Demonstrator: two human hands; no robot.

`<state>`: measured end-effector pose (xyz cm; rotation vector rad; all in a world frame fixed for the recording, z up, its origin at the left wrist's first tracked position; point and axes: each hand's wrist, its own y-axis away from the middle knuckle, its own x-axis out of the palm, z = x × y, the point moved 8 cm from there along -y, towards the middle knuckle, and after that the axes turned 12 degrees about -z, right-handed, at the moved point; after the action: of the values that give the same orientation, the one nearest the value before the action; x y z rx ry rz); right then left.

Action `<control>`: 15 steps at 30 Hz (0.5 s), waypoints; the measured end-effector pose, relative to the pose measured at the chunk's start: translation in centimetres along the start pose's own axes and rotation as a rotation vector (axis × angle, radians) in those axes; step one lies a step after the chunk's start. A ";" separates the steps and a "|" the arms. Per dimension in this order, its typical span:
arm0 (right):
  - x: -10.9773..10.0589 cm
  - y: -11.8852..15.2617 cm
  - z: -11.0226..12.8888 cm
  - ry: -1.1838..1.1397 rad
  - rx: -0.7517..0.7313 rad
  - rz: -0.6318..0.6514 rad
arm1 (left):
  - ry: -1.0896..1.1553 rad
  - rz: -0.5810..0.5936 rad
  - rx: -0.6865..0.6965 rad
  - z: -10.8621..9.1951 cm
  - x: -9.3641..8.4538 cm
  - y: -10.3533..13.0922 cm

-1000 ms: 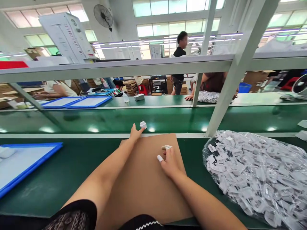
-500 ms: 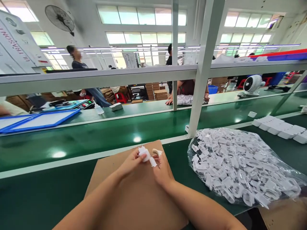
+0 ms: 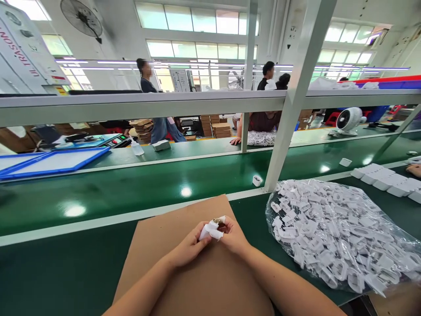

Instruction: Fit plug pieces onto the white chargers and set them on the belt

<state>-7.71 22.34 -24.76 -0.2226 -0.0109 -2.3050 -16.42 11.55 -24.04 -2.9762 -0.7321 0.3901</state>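
Observation:
Over a sheet of brown cardboard (image 3: 184,272), my left hand (image 3: 190,244) pinches a small white plastic part (image 3: 206,230) between thumb and fingers. My right hand (image 3: 234,237) meets it from the other side, its thumb and a finger closed against the same part. White wraps (image 3: 217,234) cover those right fingertips, and they hide some of the part. To the right lies a clear plastic bag (image 3: 342,232) heaped with many similar white plastic pieces.
A metal post (image 3: 289,118) rises behind the bag and joins a shelf (image 3: 164,105). White housings (image 3: 388,179) stand in rows at right, near another person's hand (image 3: 415,169). A small white part (image 3: 257,180) lies on the green belt (image 3: 158,184). Co-workers are beyond.
My hands have come closer together and lower, and the right fingers now press on the white plastic part. The view has shifted slightly; a person in the background has walked to the right.

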 end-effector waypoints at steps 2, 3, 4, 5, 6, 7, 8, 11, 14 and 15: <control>-0.1 -0.1 -0.3 -0.025 0.065 0.044 | -0.041 0.023 -0.015 0.0 0.0 0.4; -0.1 -0.1 -0.4 -0.021 0.096 0.064 | -0.060 0.041 -0.028 0.1 0.1 0.5; -0.2 0.0 -0.5 -0.013 0.129 0.088 | -0.082 0.069 -0.041 0.2 0.2 0.7; -0.2 0.1 -0.6 -0.005 0.161 0.113 | -0.107 0.101 -0.051 0.3 0.3 0.8; -0.2 0.2 -0.7 0.000 0.188 0.135 | -0.129 0.133 -0.059 0.3 0.4 1.0; -0.2 0.3 -0.7 0.003 0.201 0.148 | -0.146 0.163 -0.068 0.3 0.5 1.1; -0.2 0.3 -0.6 0.005 0.202 0.154 | -0.154 0.187 -0.077 0.4 0.6 1.2; -0.1 0.4 -0.7 -0.002 0.187 0.155 | -0.162 0.220 -0.110 0.4 0.8 1.4; -0.2 0.3 -1.0 -0.016 0.179 0.129 | -0.175 0.222 -0.109 0.3 1.1 1.6; -0.3 0.2 -1.0 -0.008 0.163 0.114 | -0.183 0.215 -0.098 0.2 1.1 1.6</control>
<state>-7.47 22.34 -25.79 -0.1449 -0.1847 -2.1770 -14.79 10.70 -24.67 -3.1531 -0.4557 0.6637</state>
